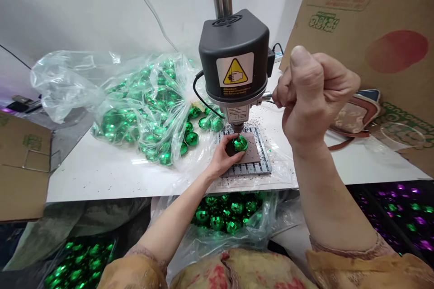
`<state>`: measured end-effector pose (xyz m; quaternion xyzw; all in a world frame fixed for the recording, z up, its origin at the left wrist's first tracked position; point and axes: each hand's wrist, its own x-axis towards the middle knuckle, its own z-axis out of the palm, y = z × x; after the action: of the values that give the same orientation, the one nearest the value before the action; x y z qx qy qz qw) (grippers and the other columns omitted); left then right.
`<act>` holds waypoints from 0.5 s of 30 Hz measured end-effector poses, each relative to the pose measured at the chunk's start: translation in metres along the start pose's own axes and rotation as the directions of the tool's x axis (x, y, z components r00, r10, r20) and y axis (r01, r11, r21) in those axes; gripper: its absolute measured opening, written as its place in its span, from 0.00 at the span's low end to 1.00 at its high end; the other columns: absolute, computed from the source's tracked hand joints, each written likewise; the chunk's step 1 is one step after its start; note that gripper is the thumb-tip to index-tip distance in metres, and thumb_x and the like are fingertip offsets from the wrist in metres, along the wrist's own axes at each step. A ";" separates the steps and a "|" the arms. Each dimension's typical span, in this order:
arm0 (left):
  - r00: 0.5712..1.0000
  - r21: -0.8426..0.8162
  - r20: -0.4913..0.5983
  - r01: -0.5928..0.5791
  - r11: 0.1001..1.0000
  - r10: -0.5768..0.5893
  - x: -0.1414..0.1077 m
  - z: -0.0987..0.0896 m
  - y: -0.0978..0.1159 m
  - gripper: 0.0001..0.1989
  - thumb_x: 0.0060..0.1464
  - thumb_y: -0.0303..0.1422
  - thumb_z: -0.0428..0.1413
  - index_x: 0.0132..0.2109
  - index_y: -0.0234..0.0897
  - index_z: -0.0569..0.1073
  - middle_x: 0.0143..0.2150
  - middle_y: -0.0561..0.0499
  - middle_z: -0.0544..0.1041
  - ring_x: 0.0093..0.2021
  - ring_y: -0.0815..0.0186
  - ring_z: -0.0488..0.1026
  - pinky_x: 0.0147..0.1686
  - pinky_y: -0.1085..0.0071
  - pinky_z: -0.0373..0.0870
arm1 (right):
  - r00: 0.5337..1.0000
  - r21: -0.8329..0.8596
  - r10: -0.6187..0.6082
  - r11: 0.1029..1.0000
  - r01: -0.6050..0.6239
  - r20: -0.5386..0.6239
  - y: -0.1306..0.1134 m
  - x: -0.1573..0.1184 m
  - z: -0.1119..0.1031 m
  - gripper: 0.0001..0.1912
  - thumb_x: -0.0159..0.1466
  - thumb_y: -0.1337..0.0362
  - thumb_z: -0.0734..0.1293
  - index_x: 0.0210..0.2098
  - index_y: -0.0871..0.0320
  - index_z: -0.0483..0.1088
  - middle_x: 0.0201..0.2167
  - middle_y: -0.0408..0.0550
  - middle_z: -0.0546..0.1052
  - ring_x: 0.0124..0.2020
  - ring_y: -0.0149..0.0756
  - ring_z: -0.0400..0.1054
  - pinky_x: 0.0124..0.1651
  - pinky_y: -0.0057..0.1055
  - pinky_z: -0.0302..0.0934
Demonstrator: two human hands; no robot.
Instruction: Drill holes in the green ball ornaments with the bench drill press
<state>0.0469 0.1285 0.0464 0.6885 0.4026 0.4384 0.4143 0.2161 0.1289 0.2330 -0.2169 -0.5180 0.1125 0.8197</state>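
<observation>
A shiny green faceted ball (240,143) sits under the head of a black bench drill press (233,54), with my left hand (226,153) closed round its left side, thumb and fingers touching it. Beneath the ball lies a flat brownish board (252,149) on the slotted metal base (266,162). My right hand (310,90) is raised in a fist at the right of the machine, its fingers wrapped round the feed lever (267,96), most of which is hidden. Dark shavings are scattered about the base.
A clear plastic bag (142,104) of green balls lies on the white table (101,180) to the left, some balls spilling out. Another bag of green balls (224,216) hangs below the table edge. Cardboard boxes (366,18) stand at the right and left; a small bag (356,115) lies at right.
</observation>
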 end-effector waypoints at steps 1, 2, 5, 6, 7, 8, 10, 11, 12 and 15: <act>1.000 0.005 -0.002 0.003 1.000 -0.003 0.000 0.001 0.000 0.29 0.54 0.43 0.68 0.58 0.38 0.70 0.56 0.42 0.77 0.56 0.55 0.75 0.59 0.57 0.71 | 1.000 0.007 -0.001 1.000 0.002 -0.001 0.000 0.000 0.000 0.26 0.66 0.62 0.67 0.16 0.55 0.53 0.12 0.36 0.55 0.13 0.24 0.48 0.19 0.34 0.40; 1.000 0.001 -0.003 0.012 1.000 -0.012 -0.001 0.001 0.000 0.29 0.54 0.44 0.68 0.58 0.38 0.70 0.56 0.42 0.77 0.56 0.55 0.75 0.59 0.57 0.71 | 1.000 0.013 0.001 1.000 -0.001 -0.001 0.000 0.000 0.000 0.26 0.66 0.62 0.67 0.16 0.55 0.53 0.12 0.36 0.55 0.13 0.25 0.48 0.19 0.34 0.40; 0.999 -0.047 -0.012 0.043 0.998 -0.044 -0.001 0.003 -0.002 0.28 0.54 0.45 0.68 0.57 0.38 0.70 0.55 0.43 0.77 0.55 0.55 0.75 0.58 0.57 0.71 | 1.000 0.026 0.006 1.000 -0.006 -0.009 0.000 0.001 -0.001 0.26 0.66 0.62 0.68 0.16 0.55 0.53 0.12 0.36 0.53 0.13 0.25 0.48 0.19 0.34 0.41; 0.999 -0.068 -0.011 0.049 0.996 -0.050 -0.001 0.003 -0.002 0.29 0.53 0.45 0.68 0.56 0.38 0.70 0.54 0.43 0.77 0.55 0.55 0.75 0.57 0.57 0.71 | 1.000 0.020 0.011 1.000 -0.011 -0.007 0.000 0.001 -0.001 0.27 0.66 0.60 0.69 0.16 0.55 0.53 0.12 0.36 0.53 0.14 0.25 0.48 0.19 0.34 0.42; 0.998 -0.086 -0.009 0.053 0.995 -0.054 -0.001 0.003 -0.003 0.29 0.53 0.45 0.68 0.56 0.38 0.70 0.54 0.43 0.77 0.54 0.56 0.75 0.57 0.58 0.71 | 1.000 0.008 0.015 1.000 -0.015 -0.007 0.000 0.000 -0.001 0.27 0.66 0.59 0.69 0.16 0.55 0.53 0.12 0.36 0.53 0.14 0.25 0.48 0.19 0.34 0.43; 0.998 -0.100 -0.007 0.055 0.993 -0.056 -0.001 0.004 -0.003 0.29 0.53 0.46 0.68 0.56 0.38 0.70 0.53 0.44 0.78 0.54 0.56 0.76 0.57 0.58 0.71 | 1.000 -0.007 0.018 1.000 -0.018 -0.005 0.001 0.000 -0.002 0.27 0.66 0.58 0.69 0.16 0.55 0.53 0.12 0.37 0.53 0.14 0.25 0.48 0.19 0.33 0.44; 0.998 -0.114 -0.004 0.057 0.992 -0.058 -0.001 0.005 -0.002 0.30 0.53 0.46 0.69 0.56 0.38 0.69 0.52 0.44 0.78 0.54 0.56 0.76 0.56 0.58 0.72 | 1.000 -0.039 0.012 0.999 -0.013 -0.009 0.003 -0.004 -0.003 0.28 0.66 0.57 0.69 0.17 0.56 0.52 0.12 0.37 0.53 0.14 0.25 0.48 0.19 0.33 0.43; 0.998 -0.116 -0.007 0.057 0.992 -0.058 -0.001 0.005 -0.002 0.30 0.52 0.46 0.69 0.56 0.38 0.69 0.52 0.44 0.78 0.53 0.56 0.76 0.56 0.58 0.72 | 1.000 -0.053 0.003 0.999 -0.004 -0.024 0.004 -0.006 -0.004 0.29 0.66 0.56 0.68 0.16 0.56 0.51 0.12 0.37 0.53 0.14 0.24 0.47 0.19 0.33 0.42; 0.998 -0.116 -0.008 0.057 0.992 -0.058 -0.001 0.006 -0.001 0.30 0.52 0.46 0.69 0.56 0.38 0.69 0.52 0.43 0.78 0.53 0.56 0.76 0.56 0.58 0.72 | 0.999 -0.062 -0.011 0.998 0.008 -0.041 0.005 -0.010 -0.005 0.30 0.66 0.56 0.68 0.16 0.56 0.49 0.12 0.37 0.51 0.14 0.24 0.47 0.20 0.33 0.40; 0.999 -0.119 -0.006 0.051 0.992 -0.052 -0.002 0.006 -0.002 0.30 0.53 0.46 0.69 0.57 0.38 0.69 0.53 0.43 0.78 0.54 0.55 0.76 0.56 0.57 0.71 | 0.995 -0.085 -0.040 0.996 0.033 -0.093 0.008 -0.021 -0.008 0.32 0.66 0.57 0.68 0.17 0.57 0.44 0.13 0.37 0.48 0.14 0.22 0.46 0.21 0.32 0.39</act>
<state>0.0517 0.1261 0.0425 0.6500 0.3951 0.4540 0.4639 0.2145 0.1261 0.2096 -0.2464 -0.4867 0.0654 0.8355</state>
